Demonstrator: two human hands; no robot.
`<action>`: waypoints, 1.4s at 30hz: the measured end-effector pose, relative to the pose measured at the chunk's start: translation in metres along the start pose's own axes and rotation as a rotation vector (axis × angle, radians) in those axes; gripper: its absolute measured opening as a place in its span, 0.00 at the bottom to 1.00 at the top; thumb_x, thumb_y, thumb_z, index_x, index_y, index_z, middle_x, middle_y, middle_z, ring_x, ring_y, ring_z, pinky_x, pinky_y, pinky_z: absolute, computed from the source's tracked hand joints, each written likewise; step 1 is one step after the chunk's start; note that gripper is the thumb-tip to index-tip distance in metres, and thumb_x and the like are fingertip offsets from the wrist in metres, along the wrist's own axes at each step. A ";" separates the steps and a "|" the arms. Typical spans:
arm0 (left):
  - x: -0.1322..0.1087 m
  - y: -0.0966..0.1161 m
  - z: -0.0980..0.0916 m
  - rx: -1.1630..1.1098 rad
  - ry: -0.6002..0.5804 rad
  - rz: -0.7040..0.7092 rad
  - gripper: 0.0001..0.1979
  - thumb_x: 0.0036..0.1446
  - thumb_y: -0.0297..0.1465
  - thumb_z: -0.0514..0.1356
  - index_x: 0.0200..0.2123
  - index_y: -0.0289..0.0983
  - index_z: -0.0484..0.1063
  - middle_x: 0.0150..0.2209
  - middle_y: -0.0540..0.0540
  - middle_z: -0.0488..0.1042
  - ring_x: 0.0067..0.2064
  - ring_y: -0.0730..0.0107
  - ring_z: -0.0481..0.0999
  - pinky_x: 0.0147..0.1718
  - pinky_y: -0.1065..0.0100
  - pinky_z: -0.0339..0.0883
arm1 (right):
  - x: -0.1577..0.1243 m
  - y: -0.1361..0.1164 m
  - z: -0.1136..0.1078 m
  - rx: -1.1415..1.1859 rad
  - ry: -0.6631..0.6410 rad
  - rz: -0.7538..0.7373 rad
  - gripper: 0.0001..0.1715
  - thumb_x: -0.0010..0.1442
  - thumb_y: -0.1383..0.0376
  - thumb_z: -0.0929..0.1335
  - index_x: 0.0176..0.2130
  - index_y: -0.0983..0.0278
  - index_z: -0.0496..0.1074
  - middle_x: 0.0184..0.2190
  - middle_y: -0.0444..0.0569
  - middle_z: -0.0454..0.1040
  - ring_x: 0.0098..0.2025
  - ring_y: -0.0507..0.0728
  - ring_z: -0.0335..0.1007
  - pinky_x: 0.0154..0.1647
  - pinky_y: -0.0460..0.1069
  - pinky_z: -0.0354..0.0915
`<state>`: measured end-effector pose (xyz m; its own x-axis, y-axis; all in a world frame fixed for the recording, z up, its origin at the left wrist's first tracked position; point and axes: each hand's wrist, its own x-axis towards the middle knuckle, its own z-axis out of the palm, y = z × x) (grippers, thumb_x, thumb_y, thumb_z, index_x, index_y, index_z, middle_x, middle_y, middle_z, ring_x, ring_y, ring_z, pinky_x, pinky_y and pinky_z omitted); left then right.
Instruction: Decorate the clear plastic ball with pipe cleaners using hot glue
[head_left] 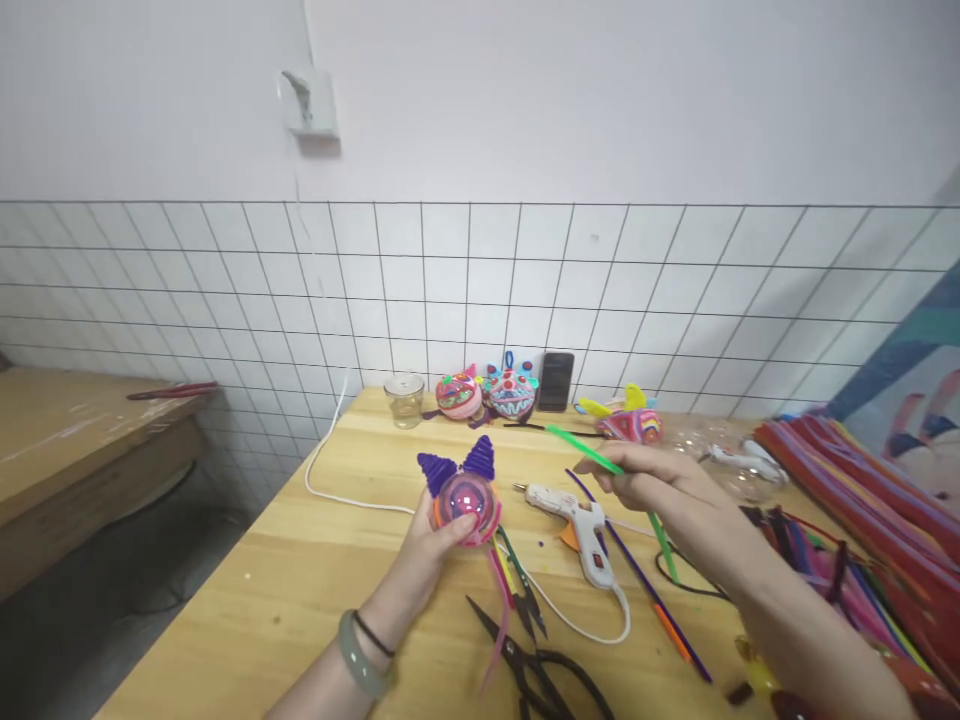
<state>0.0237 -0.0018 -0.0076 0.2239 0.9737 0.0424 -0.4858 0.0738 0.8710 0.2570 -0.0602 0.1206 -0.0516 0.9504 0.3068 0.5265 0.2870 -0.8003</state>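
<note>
In my left hand (pixel 431 550) is a round pink and purple ornament (pixel 466 505) with a clear domed front. Two purple pointed ears (pixel 478 459) of coiled pipe cleaner stand on its top, and pink strands trail below it. My right hand (pixel 652 480) pinches a bright green pipe cleaner (pixel 577 446), whose other end hangs down behind the wrist. Between the hands a white hot glue gun (pixel 577 520) lies on its side, nozzle to the left. Black scissors (pixel 532 665) lie below the ornament.
Along the back of the wooden table (pixel 285 600) stand a glass jar (pixel 406 400), two decorated ornaments (pixel 511 392) and a phone (pixel 556 382). A striped fish-like ornament (pixel 630 424) lies right of them. Many pipe cleaners (pixel 840 480) cover the right side. A white cord (pixel 352 502) crosses the left.
</note>
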 end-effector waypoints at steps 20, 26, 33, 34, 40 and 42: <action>-0.002 0.002 -0.004 -0.010 -0.211 -0.025 0.35 0.38 0.28 0.73 0.51 0.38 0.65 0.49 0.39 0.75 0.49 0.55 0.74 0.50 0.56 0.64 | 0.019 0.021 0.028 -0.266 -0.271 -0.103 0.17 0.64 0.60 0.60 0.38 0.63 0.76 0.37 0.52 0.78 0.39 0.59 0.73 0.42 0.51 0.67; -0.001 0.001 -0.005 0.016 -0.224 -0.016 0.35 0.39 0.28 0.73 0.51 0.38 0.65 0.49 0.39 0.75 0.49 0.56 0.74 0.50 0.56 0.64 | 0.017 0.022 0.029 -0.219 -0.268 -0.089 0.16 0.64 0.59 0.62 0.37 0.61 0.76 0.39 0.50 0.79 0.42 0.59 0.74 0.43 0.50 0.67; -0.001 0.002 -0.002 0.061 -0.230 0.009 0.33 0.40 0.29 0.72 0.51 0.38 0.64 0.50 0.39 0.74 0.50 0.56 0.74 0.51 0.57 0.64 | 0.017 0.028 0.036 -0.248 -0.267 -0.106 0.16 0.63 0.58 0.64 0.32 0.61 0.78 0.27 0.47 0.74 0.30 0.55 0.72 0.33 0.47 0.66; -0.001 0.001 -0.001 0.073 -0.240 0.018 0.34 0.41 0.29 0.72 0.51 0.38 0.64 0.50 0.39 0.74 0.50 0.56 0.74 0.51 0.57 0.64 | 0.017 0.029 0.038 -0.261 -0.269 -0.122 0.16 0.62 0.58 0.65 0.31 0.61 0.78 0.27 0.47 0.74 0.30 0.55 0.72 0.32 0.47 0.65; -0.003 0.000 0.001 0.143 -0.299 0.050 0.39 0.43 0.28 0.71 0.57 0.39 0.58 0.55 0.36 0.70 0.53 0.55 0.71 0.53 0.57 0.62 | 0.017 0.029 0.046 -0.230 -0.327 -0.226 0.15 0.64 0.64 0.63 0.34 0.61 0.78 0.29 0.49 0.75 0.33 0.55 0.72 0.36 0.47 0.66; -0.003 0.000 0.002 0.151 -0.287 0.054 0.40 0.42 0.28 0.72 0.57 0.39 0.58 0.55 0.36 0.69 0.54 0.54 0.70 0.53 0.57 0.62 | 0.017 0.028 0.048 -0.219 -0.318 -0.247 0.14 0.64 0.65 0.63 0.37 0.60 0.79 0.29 0.48 0.75 0.34 0.55 0.72 0.36 0.47 0.66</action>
<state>0.0246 -0.0054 -0.0073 0.4409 0.8731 0.2078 -0.3770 -0.0300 0.9257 0.2305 -0.0304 0.0788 -0.4378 0.8562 0.2743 0.6310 0.5100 -0.5846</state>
